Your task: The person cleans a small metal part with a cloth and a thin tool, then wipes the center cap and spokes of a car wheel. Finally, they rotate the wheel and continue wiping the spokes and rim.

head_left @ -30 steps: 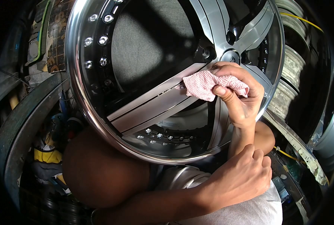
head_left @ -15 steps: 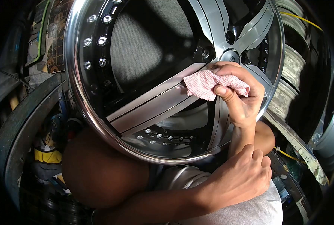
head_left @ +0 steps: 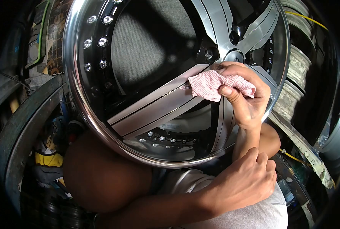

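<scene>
A pink woven cloth is pinched between the thumb and fingers of my right hand. Its loose end lies against a spoke of the wheel rim, close to the hub. The rim has a polished lip, silver-and-black spokes and several shiny bolts. My left arm crosses low over my lap, and my left hand is curled closed by my right forearm. Whatever its fingers may hold is hidden.
More silver wheel rims are stacked at the right. A yellow cord runs past them. Below stands a worn, pale strip. A dark curved panel is at the left, near a yellow-and-grey item. My knee is under the rim.
My right hand and the cloth have shifted very slightly to the right along the spoke. The rim's left edge sits a touch further left. My left hand has stayed in place.
</scene>
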### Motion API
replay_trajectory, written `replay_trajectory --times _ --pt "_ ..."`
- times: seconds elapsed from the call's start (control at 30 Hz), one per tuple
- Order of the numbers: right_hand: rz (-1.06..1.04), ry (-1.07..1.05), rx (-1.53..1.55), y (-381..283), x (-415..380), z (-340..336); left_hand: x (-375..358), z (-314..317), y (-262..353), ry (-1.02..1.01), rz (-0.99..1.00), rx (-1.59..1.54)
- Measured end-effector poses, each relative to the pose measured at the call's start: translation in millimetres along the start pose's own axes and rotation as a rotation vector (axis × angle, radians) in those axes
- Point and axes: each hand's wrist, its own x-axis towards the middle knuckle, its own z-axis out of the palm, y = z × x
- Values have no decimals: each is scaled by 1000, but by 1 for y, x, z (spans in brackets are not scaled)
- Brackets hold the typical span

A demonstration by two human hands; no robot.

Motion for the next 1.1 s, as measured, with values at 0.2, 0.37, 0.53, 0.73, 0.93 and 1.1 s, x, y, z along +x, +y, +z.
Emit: replay_trajectory --times 0.2,0.37,0.53,0.73,0.93,1.1 --pt "-4 7 -5 1 0 -1 0 1 0 16 -4 1" --pt "26 28 6 2 -2 -1 0 2 0 10 -2 -6" --pt "18 29 8 3 -2 -2 0 1 1 2 -10 -12" --pt "8 34 9 3 -2 -3 0 3 0 15 -7 -20" --pt "5 38 21 6 -2 -5 0 1 1 6 -13 -11" --pt "8 41 13 6 -3 -6 0 4 0 37 -13 -28"
